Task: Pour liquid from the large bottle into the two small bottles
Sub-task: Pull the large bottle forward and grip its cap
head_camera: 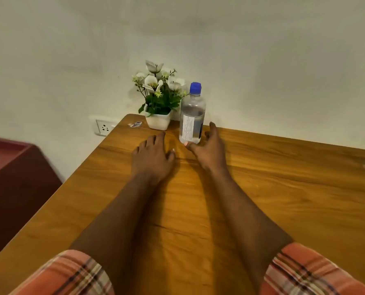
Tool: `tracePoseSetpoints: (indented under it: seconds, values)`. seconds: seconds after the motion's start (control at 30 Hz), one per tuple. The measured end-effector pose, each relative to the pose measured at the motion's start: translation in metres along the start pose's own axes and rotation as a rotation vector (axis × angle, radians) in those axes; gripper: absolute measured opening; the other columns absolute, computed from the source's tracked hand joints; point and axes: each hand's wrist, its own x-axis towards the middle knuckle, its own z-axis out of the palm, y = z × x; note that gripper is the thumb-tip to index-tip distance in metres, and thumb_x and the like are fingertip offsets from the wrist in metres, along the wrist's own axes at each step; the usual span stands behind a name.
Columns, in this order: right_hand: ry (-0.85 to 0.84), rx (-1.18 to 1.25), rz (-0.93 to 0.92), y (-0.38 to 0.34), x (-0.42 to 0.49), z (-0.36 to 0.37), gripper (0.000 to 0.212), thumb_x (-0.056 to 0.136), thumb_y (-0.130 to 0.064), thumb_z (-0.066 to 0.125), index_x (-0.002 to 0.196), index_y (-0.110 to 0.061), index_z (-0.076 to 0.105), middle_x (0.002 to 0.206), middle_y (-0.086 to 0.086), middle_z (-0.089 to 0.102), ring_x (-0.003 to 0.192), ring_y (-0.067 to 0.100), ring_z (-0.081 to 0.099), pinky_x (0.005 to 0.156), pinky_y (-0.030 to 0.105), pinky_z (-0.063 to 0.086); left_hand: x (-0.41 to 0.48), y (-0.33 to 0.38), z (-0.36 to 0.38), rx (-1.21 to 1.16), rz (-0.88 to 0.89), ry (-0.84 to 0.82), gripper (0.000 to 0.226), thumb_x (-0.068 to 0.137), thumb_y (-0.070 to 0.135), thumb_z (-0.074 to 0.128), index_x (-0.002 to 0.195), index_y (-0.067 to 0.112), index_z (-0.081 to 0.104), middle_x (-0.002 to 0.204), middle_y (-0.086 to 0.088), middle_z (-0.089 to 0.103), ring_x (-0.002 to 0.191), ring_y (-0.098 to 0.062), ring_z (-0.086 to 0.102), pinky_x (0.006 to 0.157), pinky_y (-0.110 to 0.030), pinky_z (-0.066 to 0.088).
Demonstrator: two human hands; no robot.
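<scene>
Large bottle (192, 116) stands upright with its blue cap (195, 86) on, at the far edge of the desk (283, 188), at 3 o'clock from the flower pot (158, 122). Your right hand (209, 150) is spread open, thumb touching its base, gripping nothing. Your left hand (154, 154) lies flat and empty at 9 o'clock. A nudge could tip it into the flowers. No small bottles are in view. The white label's print is too small to read.
</scene>
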Motion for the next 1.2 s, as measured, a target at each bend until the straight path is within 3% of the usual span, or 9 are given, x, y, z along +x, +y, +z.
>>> tracePoseSetpoints:
  seconds: [0.07,0.23,0.43,0.6,0.7,0.83,1.0,1.2]
  values:
    - [0.011,0.01,-0.048,-0.002,0.01,0.004,0.099,0.07,-0.033,0.085,0.148,-0.015,0.027,0.143,0.007,0.05,0.126,0.023,0.052,0.09,0.027,0.047,0.011,-0.001,0.004,0.028,0.011,0.022,0.064,0.094,0.051,0.039,0.146,0.019,0.023,0.148,-0.011,0.036,0.134,-0.03,0.035,0.109,-0.048,0.029]
    - [0.013,-0.019,-0.039,0.002,0.028,0.02,0.104,0.065,-0.038,0.086,0.148,-0.019,0.025,0.145,0.004,0.048,0.128,0.025,0.05,0.098,0.04,0.049,0.026,-0.001,0.014,0.068,0.042,0.02,0.064,0.093,0.051,0.039,0.145,0.019,0.025,0.146,-0.014,0.039,0.133,-0.032,0.036,0.107,-0.049,0.03]
    - [0.045,-0.044,-0.058,0.004,0.031,0.023,0.082,0.071,-0.036,0.083,0.137,-0.015,0.04,0.136,0.004,0.055,0.122,0.023,0.055,0.086,0.027,0.049,0.026,0.0,0.016,0.07,0.044,0.026,0.063,0.092,0.051,0.041,0.144,0.018,0.028,0.145,-0.013,0.04,0.133,-0.032,0.037,0.106,-0.048,0.031]
    - [0.091,-0.005,-0.066,0.004,0.018,0.009,0.076,0.07,-0.035,0.084,0.132,-0.013,0.046,0.13,0.005,0.06,0.115,0.021,0.059,0.075,0.02,0.045,0.016,0.004,0.011,0.074,0.059,0.045,0.059,0.094,0.049,0.04,0.143,0.017,0.032,0.142,-0.013,0.044,0.13,-0.03,0.04,0.103,-0.045,0.035]
    - [0.075,0.006,-0.06,0.008,0.005,0.0,0.076,0.069,-0.036,0.084,0.131,-0.014,0.046,0.129,0.004,0.06,0.113,0.02,0.06,0.076,0.019,0.047,0.008,0.005,0.012,0.049,0.058,0.033,0.057,0.094,0.048,0.041,0.142,0.018,0.034,0.141,-0.011,0.046,0.129,-0.03,0.041,0.102,-0.045,0.036]
    - [0.085,0.017,-0.055,0.015,-0.023,-0.03,0.077,0.068,-0.038,0.085,0.131,-0.015,0.047,0.128,0.002,0.061,0.112,0.018,0.061,0.08,0.022,0.051,-0.017,0.018,0.01,0.034,0.084,0.021,0.056,0.094,0.049,0.04,0.141,0.019,0.035,0.14,-0.009,0.046,0.127,-0.028,0.043,0.101,-0.044,0.037]
    - [0.116,0.013,-0.023,0.026,-0.065,-0.079,0.077,0.07,-0.037,0.084,0.133,-0.017,0.045,0.131,0.001,0.059,0.115,0.017,0.059,0.072,0.008,0.042,-0.06,0.045,0.009,-0.005,0.151,-0.023,0.056,0.095,0.049,0.039,0.142,0.019,0.034,0.14,-0.008,0.046,0.128,-0.028,0.041,0.103,-0.044,0.036]
    - [0.149,0.036,-0.008,0.041,-0.132,-0.154,0.077,0.071,-0.034,0.084,0.135,-0.017,0.044,0.132,0.001,0.058,0.116,0.015,0.058,0.075,0.008,0.043,-0.117,0.086,0.015,-0.077,0.199,-0.026,0.055,0.092,0.047,0.043,0.14,0.02,0.038,0.136,-0.008,0.05,0.123,-0.027,0.046,0.103,-0.044,0.039]
